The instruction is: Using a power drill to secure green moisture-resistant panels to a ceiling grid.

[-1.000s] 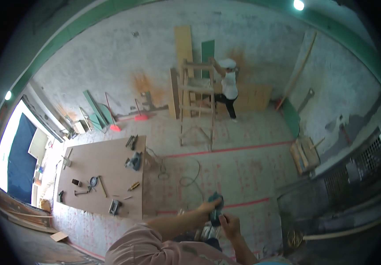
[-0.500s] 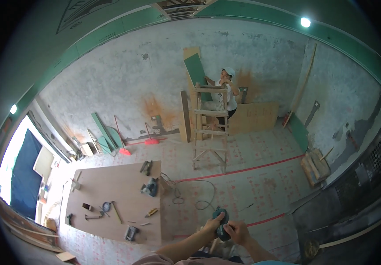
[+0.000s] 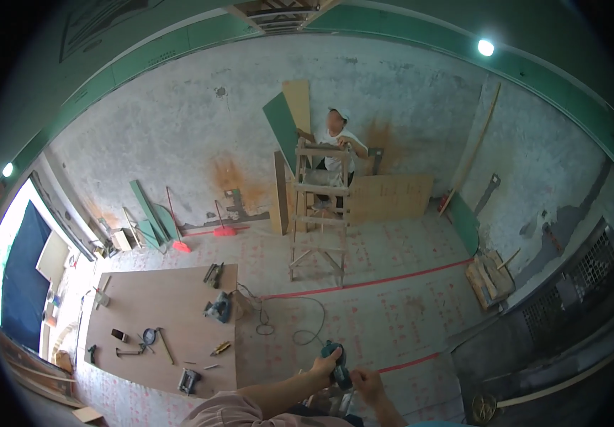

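My left hand (image 3: 323,365) is wrapped round a dark green power tool (image 3: 340,373), which looks like a cordless drill, held low at the front of the view. Just right of the tool's lower end, my right hand (image 3: 369,386) is closed with its fingers drawn together. Whatever may be in those fingers is too small to see. Left of my hands lies a wide brown board (image 3: 179,299), bearing a grey-blue power tool (image 3: 218,307), another tool near its front edge (image 3: 189,381), a hammer (image 3: 165,346) and a yellow-handled tool (image 3: 220,348).
Beyond, a person in a white shirt (image 3: 334,162) holds a green panel (image 3: 281,128) behind a wooden stepladder (image 3: 320,220). A cable (image 3: 311,331) loops over the floor. Planks and red brooms (image 3: 182,246) lean at the far wall; a dark metal grille door (image 3: 559,313) stands right.
My view has shifted slightly, so the room sits further left. My right hand has drawn away a little from the tool. The person's green panel has tilted further left.
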A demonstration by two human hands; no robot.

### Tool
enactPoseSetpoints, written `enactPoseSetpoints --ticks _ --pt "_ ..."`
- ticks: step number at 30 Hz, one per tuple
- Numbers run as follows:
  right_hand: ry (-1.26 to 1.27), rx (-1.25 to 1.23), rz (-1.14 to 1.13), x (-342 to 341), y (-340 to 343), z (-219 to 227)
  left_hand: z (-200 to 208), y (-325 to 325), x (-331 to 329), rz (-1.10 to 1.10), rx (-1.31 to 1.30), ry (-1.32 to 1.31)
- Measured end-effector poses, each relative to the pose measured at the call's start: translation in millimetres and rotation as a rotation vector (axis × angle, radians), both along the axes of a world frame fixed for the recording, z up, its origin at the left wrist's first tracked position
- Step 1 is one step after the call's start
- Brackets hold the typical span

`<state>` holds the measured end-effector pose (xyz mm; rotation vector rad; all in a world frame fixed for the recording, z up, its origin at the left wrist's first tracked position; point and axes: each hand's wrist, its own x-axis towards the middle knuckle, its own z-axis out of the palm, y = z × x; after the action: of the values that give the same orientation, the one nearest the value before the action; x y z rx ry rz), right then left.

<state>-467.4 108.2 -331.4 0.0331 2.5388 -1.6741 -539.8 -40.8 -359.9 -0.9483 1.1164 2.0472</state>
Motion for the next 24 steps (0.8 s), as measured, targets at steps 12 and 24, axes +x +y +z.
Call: enactPoseSetpoints --ticks 12,24 --pt "0.133 0.034 -0.013 -22 60 31 66 66 -18 -0.127 0.022 -0.009" --pt "0.109 0.145 0.056 -78 -92 47 50 -74 -48 0.076 -0.030 0.318"
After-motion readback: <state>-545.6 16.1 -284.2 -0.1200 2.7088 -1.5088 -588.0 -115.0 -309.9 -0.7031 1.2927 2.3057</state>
